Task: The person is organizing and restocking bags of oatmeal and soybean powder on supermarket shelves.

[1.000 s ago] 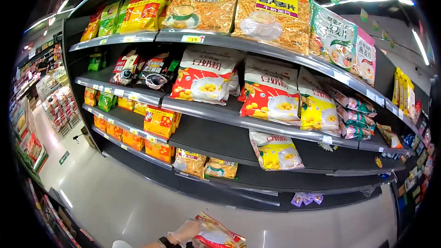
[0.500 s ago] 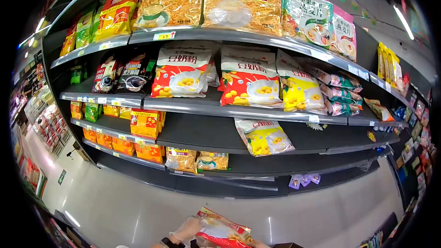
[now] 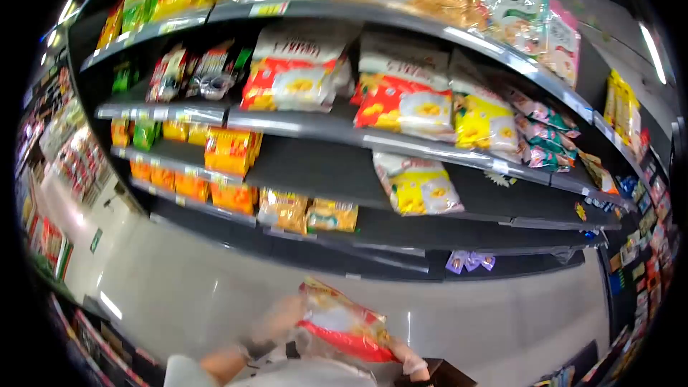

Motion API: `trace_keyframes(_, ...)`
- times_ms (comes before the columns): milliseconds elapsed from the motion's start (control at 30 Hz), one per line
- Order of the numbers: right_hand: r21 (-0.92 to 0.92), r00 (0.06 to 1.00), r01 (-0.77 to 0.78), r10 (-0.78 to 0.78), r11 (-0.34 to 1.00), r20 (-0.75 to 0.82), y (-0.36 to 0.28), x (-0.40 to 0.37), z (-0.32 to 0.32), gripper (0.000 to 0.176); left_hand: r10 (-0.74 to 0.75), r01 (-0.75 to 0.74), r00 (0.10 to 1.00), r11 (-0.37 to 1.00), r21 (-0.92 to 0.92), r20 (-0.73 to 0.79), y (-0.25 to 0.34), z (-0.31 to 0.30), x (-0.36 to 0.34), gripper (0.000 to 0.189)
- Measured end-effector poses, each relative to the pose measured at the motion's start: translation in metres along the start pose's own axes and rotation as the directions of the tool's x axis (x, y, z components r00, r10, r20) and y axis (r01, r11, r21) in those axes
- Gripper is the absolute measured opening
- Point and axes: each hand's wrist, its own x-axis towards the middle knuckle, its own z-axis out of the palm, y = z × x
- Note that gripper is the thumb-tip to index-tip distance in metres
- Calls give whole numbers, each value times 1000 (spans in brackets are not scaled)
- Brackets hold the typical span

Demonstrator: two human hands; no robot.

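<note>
Snack bag (image 3: 342, 324) slants, long axis ten to four o'clock; left hand (image 3: 276, 324) clasps its ten o'clock end, right hand (image 3: 410, 360) pinches the four o'clock corner.

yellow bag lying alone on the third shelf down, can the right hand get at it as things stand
Probably not yet: the right hand grips the red and white bag together with the left hand. Nothing stands before the yellow bag, though.

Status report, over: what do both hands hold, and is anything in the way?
Left hand shut on the red-and-white bag, left edge. Right hand grips its lower right corner. Only floor between bag and shelves.
</note>
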Motion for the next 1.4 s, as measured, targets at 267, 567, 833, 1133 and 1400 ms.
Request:
trace_keyframes(267, 183, 917, 369, -325, 911, -230, -128, 3, -18, 37, -62, 70, 936, 998, 10, -346, 76, -101, 36, 32)
trace_keyframes(567, 41, 712, 673, -632, 738, -305, -266, 98, -28, 37, 137, -214, 764, 976, -47, -630, 23, -172, 132, 24)
trace_keyframes(833, -615, 683, 487, -709, 621, -175, -228, 271, -17, 35, 35, -32, 825, 999, 15, -563, -166, -123, 195, 20)
trace_keyframes(1133, -623, 596, 489, -755, 610, -271, -275, 312, -19, 38, 63, -28, 907, 996, 89, -416, -187, -197, 283, 23)
trace_keyframes(1400, -512, 693, 455, -651, 728, -310, -305, 407, 17, 41, 397, -226, 893, 803, 552, -211, -361, -184, 349, 48)
